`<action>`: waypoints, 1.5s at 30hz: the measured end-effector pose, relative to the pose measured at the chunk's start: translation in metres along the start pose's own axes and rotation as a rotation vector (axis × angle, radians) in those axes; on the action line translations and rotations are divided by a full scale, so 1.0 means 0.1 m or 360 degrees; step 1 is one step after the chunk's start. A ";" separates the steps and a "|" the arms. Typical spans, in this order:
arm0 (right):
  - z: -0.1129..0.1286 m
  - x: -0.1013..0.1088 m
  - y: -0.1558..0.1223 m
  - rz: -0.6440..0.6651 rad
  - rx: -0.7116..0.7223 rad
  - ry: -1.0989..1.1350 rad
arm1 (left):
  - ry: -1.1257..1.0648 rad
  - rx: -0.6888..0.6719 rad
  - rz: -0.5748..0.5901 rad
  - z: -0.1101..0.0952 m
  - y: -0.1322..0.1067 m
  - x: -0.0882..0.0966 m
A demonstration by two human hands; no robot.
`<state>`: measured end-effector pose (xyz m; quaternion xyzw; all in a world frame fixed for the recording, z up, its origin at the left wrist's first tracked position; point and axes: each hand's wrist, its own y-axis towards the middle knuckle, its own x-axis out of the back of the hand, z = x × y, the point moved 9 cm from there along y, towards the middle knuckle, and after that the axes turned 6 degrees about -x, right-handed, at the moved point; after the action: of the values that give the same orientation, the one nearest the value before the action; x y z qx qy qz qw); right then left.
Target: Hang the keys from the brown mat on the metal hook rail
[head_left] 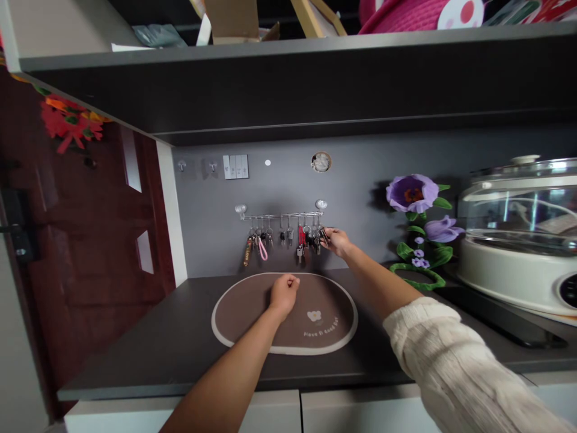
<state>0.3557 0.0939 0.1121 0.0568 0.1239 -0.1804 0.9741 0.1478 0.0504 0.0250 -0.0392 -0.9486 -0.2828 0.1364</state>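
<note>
At the right end of the wall rack, my right hand [337, 242] pinches keys [323, 237]; the fingers partly cover them. The clear rail [283, 215] is fixed to the grey wall with two round mounts. Several key bunches hang from it, among them a pink strap [262, 248], a red tag [302, 235] and a patterned strap [247, 251]. My left hand [283, 296] is closed in a loose fist over the brown oval mat [247, 313]; the inside of the fist is hidden.
Overhead runs a dark shelf [288, 90] with boxes on it. To the right stand purple artificial flowers [412, 193], a white appliance with a clear cover [509, 264] and a flat black object [505, 319]. A reddish-brown door [90, 270] is at the left.
</note>
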 end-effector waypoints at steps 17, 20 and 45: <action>0.02 0.02 -1.00 -0.0043 -0.0020 -0.0226 | -0.0408 -0.0103 -0.0068 -0.41 -0.12 0.24; 0.12 -0.15 -1.34 0.0164 0.0179 -0.0140 | -0.0488 -0.0260 0.0039 -0.77 -0.20 0.39; -0.32 -0.45 -2.36 0.0872 0.0678 -0.0630 | -0.0182 -0.0465 0.0492 -0.90 -0.95 0.89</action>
<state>0.2214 -0.1045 0.0778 0.2527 -0.1261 0.0568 0.9576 0.0694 -0.0791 0.0726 -0.2194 -0.8864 -0.3905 0.1171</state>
